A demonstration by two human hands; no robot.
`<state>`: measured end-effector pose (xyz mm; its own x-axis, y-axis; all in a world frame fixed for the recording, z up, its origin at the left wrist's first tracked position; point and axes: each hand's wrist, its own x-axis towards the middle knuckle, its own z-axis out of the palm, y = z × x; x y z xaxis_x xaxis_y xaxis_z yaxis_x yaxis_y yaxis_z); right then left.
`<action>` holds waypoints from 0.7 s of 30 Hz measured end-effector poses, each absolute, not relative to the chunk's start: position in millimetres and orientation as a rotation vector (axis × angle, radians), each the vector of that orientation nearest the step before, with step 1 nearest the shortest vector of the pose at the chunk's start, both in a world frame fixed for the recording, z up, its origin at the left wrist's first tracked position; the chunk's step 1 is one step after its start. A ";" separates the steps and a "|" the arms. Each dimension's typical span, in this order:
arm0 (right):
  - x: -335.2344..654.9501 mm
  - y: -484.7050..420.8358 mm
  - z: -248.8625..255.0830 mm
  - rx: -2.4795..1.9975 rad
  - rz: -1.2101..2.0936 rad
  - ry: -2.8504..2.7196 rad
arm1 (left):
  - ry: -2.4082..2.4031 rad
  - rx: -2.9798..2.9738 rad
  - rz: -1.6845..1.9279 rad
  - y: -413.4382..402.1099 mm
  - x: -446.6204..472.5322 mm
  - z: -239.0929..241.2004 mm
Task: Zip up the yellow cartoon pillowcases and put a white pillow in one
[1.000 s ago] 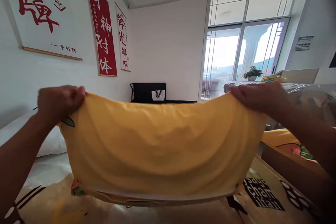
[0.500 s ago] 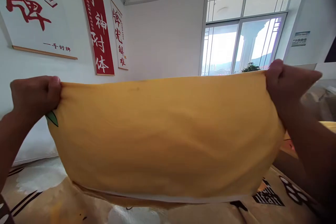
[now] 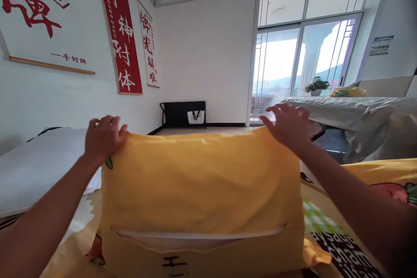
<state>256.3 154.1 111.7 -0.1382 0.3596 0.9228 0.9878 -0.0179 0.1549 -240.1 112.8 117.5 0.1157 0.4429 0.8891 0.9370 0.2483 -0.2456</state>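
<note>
A yellow pillow (image 3: pixel 202 182) stands upright in front of me. The long slit in its cover gapes near the bottom, with a white edge and pale stuffing or lining showing. At its upper left corner my left hand (image 3: pixel 104 139) curls its fingers over the fabric, the thumb along the top edge. My right hand (image 3: pixel 289 126) rests at the upper right corner, fingers spread and thumb apart, touching the cloth loosely. A green leaf print peeks out below my left hand.
Beneath lies a patterned bed sheet (image 3: pixel 325 221). A white pillow (image 3: pixel 48 165) is on the left, and more yellow printed fabric (image 3: pixel 384 173) on the right. Farther off are a plastic-covered table (image 3: pixel 335 108), a potted plant (image 3: pixel 316 86) and a black folded frame (image 3: pixel 172 115) by the wall.
The pillow has come down and its slit side is now in view. Both fists, which gripped its stretched corners, moved inward and lower; my right hand has loosened its fingers.
</note>
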 end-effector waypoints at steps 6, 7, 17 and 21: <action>153.8 166.2 -85.2 -1.324 -0.418 -2.217 | -1.533 -2.279 -0.624 155.3 -166.6 -68.2; 147.6 171.7 -98.3 -1.405 -0.300 -2.223 | -1.659 -2.296 -0.643 161.2 -162.0 -88.5; 258.2 130.8 -154.0 -1.561 -0.066 -2.020 | -2.205 -2.047 -1.076 118.4 -269.5 -151.3; 369.1 86.2 -236.7 -1.726 0.205 -1.763 | -2.512 -1.809 -1.087 61.9 -359.1 -207.2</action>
